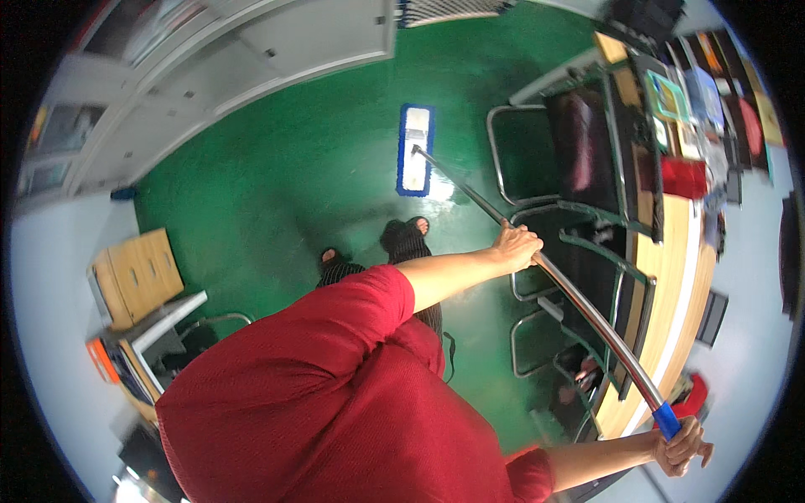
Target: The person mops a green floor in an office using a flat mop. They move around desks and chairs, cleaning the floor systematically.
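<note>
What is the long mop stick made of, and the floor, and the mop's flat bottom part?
The mop stick looks like shiny silver metal, with a blue, likely plastic, grip near the top. The floor seems a smooth, glossy green coating, since light reflects off it. The mop head looks like a white cloth pad with a blue fringe; the fibre cannot be told.

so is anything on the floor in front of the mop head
Nothing visible lies ahead of the mop head; the green floor there is bare up to the white cabinets. The chairs stand off to its right.
</note>
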Tool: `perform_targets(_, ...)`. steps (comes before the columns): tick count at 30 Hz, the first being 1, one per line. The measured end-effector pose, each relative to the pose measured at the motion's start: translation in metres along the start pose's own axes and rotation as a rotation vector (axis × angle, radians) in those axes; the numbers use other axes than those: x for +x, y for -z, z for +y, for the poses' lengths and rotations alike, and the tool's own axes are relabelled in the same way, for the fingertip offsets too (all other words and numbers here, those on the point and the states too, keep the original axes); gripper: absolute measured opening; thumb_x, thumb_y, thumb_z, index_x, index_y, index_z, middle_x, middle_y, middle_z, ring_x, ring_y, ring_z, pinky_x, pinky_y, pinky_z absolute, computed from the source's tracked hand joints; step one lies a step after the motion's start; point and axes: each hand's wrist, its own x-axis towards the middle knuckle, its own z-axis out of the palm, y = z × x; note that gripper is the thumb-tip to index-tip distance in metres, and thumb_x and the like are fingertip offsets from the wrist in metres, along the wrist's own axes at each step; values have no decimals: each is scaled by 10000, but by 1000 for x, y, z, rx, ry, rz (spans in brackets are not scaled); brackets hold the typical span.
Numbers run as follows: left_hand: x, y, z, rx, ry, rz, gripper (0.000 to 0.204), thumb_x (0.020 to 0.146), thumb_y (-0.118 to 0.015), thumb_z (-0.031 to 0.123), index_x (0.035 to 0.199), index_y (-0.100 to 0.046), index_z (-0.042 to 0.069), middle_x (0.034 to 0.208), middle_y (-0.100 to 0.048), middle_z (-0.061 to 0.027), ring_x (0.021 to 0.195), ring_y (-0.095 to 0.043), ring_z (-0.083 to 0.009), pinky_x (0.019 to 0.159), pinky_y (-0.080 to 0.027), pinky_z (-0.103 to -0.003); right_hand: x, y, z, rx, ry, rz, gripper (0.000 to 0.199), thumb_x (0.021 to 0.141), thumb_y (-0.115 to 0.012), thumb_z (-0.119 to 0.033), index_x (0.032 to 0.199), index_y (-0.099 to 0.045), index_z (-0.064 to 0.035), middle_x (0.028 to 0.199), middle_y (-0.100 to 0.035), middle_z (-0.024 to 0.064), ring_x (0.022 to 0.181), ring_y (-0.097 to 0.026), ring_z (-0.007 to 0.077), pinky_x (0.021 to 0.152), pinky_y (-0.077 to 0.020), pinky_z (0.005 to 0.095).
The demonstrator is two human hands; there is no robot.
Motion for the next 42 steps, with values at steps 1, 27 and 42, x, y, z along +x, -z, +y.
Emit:
perform_targets(1,-17,12,-16,1,41,35,190,688,-695,254,804,-608,130,848,-620,-4,935,-582,-220,835,-378,-628,0,-9,18,35,-18,-21,230,600,-544,22,823,-547,-31,367,-442,-50,276,-383,13,327,-356,131)
perform_targets(27,-486,190,-284,231,1069,282,551,827,-534,91,1327,-303,122,1447,-220,-100,1368,-142,-293,1005,-138,-683,-267,-304,354,170,-718,-289,148,777,-563,-130,731,-605,5,545,-478,25,497,-406,128,536,-328,303)
perform_targets(42,-163,-97,113,-302,-429,24,251,824,-541,81,1044,-421,85,1034,-495,-105,1081,-484,-280,1002,-272,-554,-152,-31,-143,-358,62,23,144,838,-452,-87,927,-527,-1,416,-367,-67,319,-304,16,351,-269,156)
